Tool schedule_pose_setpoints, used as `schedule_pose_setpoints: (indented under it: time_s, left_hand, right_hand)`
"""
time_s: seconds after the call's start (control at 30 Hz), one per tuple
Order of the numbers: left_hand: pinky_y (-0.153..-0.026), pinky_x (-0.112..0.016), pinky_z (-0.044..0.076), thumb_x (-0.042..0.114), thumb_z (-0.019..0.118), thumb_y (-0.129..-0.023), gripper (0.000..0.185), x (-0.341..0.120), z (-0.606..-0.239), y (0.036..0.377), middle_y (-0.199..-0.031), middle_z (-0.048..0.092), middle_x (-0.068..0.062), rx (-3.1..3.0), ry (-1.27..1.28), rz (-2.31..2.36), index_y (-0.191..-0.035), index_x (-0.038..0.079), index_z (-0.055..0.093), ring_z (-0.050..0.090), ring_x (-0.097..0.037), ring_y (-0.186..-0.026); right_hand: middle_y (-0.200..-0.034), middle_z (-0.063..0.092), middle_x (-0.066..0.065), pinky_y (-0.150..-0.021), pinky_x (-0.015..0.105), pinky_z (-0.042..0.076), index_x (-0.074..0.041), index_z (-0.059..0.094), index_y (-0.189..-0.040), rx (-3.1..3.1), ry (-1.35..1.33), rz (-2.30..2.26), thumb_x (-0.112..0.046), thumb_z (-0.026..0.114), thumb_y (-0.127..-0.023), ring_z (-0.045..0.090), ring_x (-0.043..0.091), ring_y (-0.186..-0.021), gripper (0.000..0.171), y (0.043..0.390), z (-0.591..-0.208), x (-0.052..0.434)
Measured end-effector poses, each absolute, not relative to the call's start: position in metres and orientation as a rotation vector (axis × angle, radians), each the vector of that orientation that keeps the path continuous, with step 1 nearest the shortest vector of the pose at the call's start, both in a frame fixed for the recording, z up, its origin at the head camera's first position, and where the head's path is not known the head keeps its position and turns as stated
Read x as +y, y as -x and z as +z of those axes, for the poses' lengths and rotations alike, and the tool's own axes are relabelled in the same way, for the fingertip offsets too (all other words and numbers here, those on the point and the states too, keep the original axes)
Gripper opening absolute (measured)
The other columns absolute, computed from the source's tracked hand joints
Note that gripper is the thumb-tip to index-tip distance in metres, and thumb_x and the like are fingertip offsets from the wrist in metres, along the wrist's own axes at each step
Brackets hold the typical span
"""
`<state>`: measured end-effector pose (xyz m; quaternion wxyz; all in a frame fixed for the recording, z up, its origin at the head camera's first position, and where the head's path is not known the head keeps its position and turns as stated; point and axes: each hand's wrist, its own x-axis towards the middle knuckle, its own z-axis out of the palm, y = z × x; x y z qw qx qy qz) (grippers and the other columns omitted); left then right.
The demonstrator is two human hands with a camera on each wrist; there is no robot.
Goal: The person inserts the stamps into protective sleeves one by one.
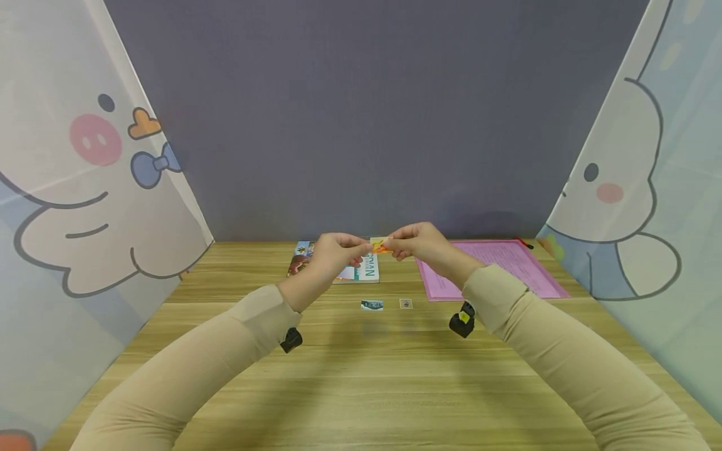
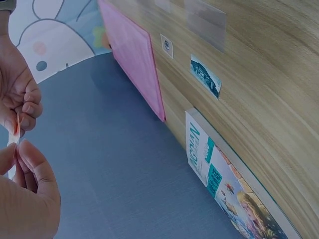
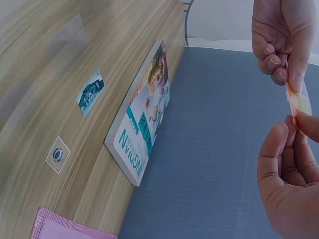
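Observation:
Both hands meet above the far part of the table, at either end of a small orange-and-yellow stamp (image 1: 380, 245). My left hand (image 1: 337, 252) pinches its left end between thumb and fingers. At the other end, my right hand (image 1: 427, 247) pinches it the same way, its remaining fingers curled in. Seen from the right wrist, the stamp (image 3: 299, 102) has a glossy, see-through edge. Below the hands, a teal picture stamp (image 1: 372, 305) and a smaller square stamp (image 1: 406, 304) with a pale border lie side by side on the wood.
Behind the left hand lies a book (image 1: 369, 269) with a colourful cover. A pink mesh-edged folder (image 1: 507, 263) lies at the right, with a red and black item (image 1: 524, 243) by its far corner. Clear plastic pieces (image 2: 207, 22) rest on the wooden table (image 1: 361, 388). Partitions surround the table.

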<state>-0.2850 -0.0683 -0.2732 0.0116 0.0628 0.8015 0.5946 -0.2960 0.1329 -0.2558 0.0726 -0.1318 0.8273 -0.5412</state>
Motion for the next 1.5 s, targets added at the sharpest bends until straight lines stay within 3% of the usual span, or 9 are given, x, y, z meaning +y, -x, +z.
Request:
schedule_pose_setpoints:
  time_s: [0.13, 0.5, 0.73, 1.27, 1.5]
  left_hand:
    - [-0.07, -0.03, 0.058, 0.025, 0.072, -0.09, 0.019, -0.068, -0.2735, 0.2853, -0.108, 0.07, -0.012, 2.504, -0.194, 1.843, -0.1, 0.009, 0.075, 0.064, -0.018, -0.073]
    - [-0.07, -0.028, 0.06, 0.025, 0.073, -0.089, 0.022, -0.0701, -0.2727, 0.2878, -0.101, 0.072, -0.009, 2.491, -0.225, 1.867, -0.101, 0.007, 0.075, 0.065, -0.021, -0.074]
    - [-0.074, -0.032, 0.06, 0.026, 0.072, -0.089, 0.021, -0.0698, -0.2735, 0.288, -0.106, 0.071, -0.011, 2.475, -0.204, 1.861, -0.101, 0.009, 0.075, 0.065, -0.016, -0.073]
    - [-0.072, -0.029, 0.059, 0.026, 0.072, -0.089, 0.024, -0.064, -0.2712, 0.2878, -0.104, 0.072, -0.013, 2.477, -0.214, 1.865, -0.103, 0.006, 0.074, 0.065, -0.015, -0.072]
    - [-0.077, -0.031, 0.058, 0.031, 0.073, -0.089, 0.026, -0.0621, -0.2692, 0.2869, -0.105, 0.071, -0.007, 2.501, -0.18, 1.817, -0.104, 0.01, 0.074, 0.066, -0.017, -0.08]
  right_hand:
    - [-0.091, 0.068, 0.005, -0.082, 0.031, 0.057, 0.002, 0.066, -0.113, 2.477, 0.387, -1.63, -0.022, 0.065, -0.094, 0.063, 0.028, -0.09, 0.031, 0.2958, -0.2563, 0.1321]
    - [-0.091, 0.067, 0.003, -0.079, 0.027, 0.057, 0.001, 0.065, -0.113, 2.453, 0.379, -1.687, -0.023, 0.067, -0.093, 0.063, 0.015, -0.082, 0.032, 0.2975, -0.2592, 0.1404]
    - [-0.1, 0.067, 0.015, -0.076, 0.026, 0.057, 0.003, 0.064, -0.112, 2.433, 0.392, -1.711, -0.019, 0.064, -0.094, 0.062, 0.014, -0.079, 0.028, 0.2972, -0.2598, 0.1397]
    - [-0.083, 0.066, 0.001, -0.073, 0.021, 0.057, 0.008, 0.062, -0.112, 2.415, 0.347, -1.802, -0.015, 0.063, -0.095, 0.062, 0.012, -0.076, 0.029, 0.2957, -0.2616, 0.1367]
    - [-0.081, 0.066, -0.001, -0.08, 0.03, 0.058, 0.008, 0.063, -0.112, 2.413, 0.324, -1.827, -0.016, 0.063, -0.095, 0.062, 0.012, -0.075, 0.029, 0.2949, -0.262, 0.1348]
